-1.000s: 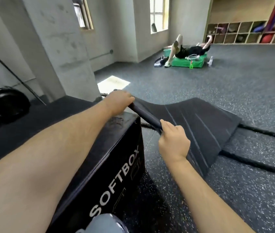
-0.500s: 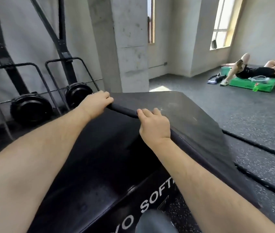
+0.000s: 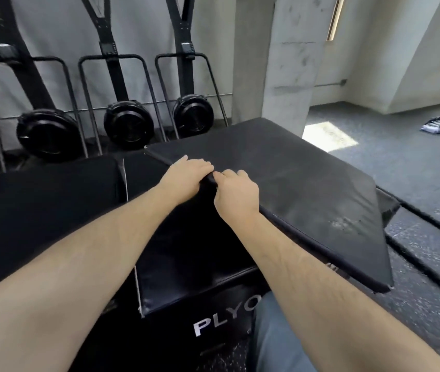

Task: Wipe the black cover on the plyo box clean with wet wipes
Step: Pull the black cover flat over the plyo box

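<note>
Your left hand and right hand, side by side, curl tight round the near edge of the black cover. Its long axis runs from frame centre to lower right.

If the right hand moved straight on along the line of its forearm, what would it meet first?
Most likely the left hand, which grips the same edge of the black cover right beside the right hand; the two look almost touching.

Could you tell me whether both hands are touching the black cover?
Touching. The head view shows the left hand and right hand, side by side, gripping the near edge of the black cover.
</note>
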`<action>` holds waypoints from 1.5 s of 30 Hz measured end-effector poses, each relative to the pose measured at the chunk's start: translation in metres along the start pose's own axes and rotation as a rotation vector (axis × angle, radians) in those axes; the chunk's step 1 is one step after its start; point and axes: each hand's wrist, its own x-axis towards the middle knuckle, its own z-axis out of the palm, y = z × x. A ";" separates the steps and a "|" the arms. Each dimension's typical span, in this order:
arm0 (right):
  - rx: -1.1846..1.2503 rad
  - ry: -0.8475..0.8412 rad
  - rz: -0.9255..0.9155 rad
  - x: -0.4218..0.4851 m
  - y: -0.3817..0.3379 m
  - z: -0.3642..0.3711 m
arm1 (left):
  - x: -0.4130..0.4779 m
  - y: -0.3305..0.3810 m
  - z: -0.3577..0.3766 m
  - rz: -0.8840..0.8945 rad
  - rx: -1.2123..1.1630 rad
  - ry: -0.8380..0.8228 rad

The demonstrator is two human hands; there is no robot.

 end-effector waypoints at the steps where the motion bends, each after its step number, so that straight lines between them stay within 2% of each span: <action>1: 0.029 -0.074 -0.027 -0.001 -0.006 0.000 | -0.007 -0.010 0.001 -0.013 -0.010 -0.020; 4: 0.105 -0.238 -0.116 -0.010 -0.027 -0.010 | -0.036 -0.038 0.001 -0.049 -0.015 -0.057; 7: -0.011 -0.381 -0.141 -0.028 -0.052 -0.024 | -0.079 -0.069 -0.002 -0.162 -0.039 -0.090; 12: -0.017 -0.508 -0.293 -0.052 -0.107 -0.037 | -0.140 -0.081 -0.012 -0.270 0.026 -0.160; 13: -0.015 -0.521 -0.306 -0.054 -0.117 -0.039 | -0.151 -0.079 -0.016 -0.267 0.030 -0.153; 17: 0.027 -0.626 -0.307 -0.051 -0.162 -0.043 | -0.206 -0.068 -0.026 -0.038 -0.031 -0.058; 19: 0.071 -0.709 -0.289 -0.053 -0.186 -0.047 | -0.229 -0.068 -0.029 -0.143 -0.067 -0.054; 21: 0.111 -0.687 -0.316 -0.063 -0.209 -0.050 | -0.253 -0.078 -0.030 -0.235 -0.058 -0.058; 25: 0.209 -0.567 -0.446 -0.090 -0.239 -0.047 | -0.312 -0.095 -0.038 -0.281 -0.122 -0.120; 29: 0.393 -0.678 -0.577 -0.097 -0.255 -0.034 | -0.383 -0.117 -0.035 -0.363 -0.144 -0.130; 32: 0.417 -0.762 -0.683 -0.106 -0.259 -0.021 | -0.433 -0.125 -0.037 -0.487 -0.237 -0.104; 35: 0.440 -0.828 -0.741 -0.118 -0.267 -0.013 | -0.482 -0.132 -0.046 -0.534 -0.203 -0.178; 40: 0.560 -0.863 -0.876 -0.141 -0.282 -0.009 | -0.539 -0.128 -0.067 -0.624 -0.121 -0.263; 45: 0.578 -0.849 -0.936 -0.153 -0.295 -0.004 | -0.546 -0.099 -0.074 -0.656 -0.039 -0.330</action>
